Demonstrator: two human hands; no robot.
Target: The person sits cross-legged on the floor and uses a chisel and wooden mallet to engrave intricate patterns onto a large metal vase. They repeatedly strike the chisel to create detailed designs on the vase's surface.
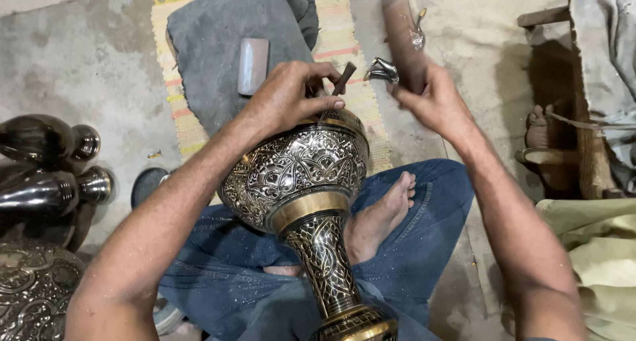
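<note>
Head view: left hand pinches chisel at vase rim; right hand grips mallet.

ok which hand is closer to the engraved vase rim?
Left. The left hand rests on the engraved vase at its rim, pinching a small chisel. The right hand is off to the side, gripping a wooden mallet.
</note>
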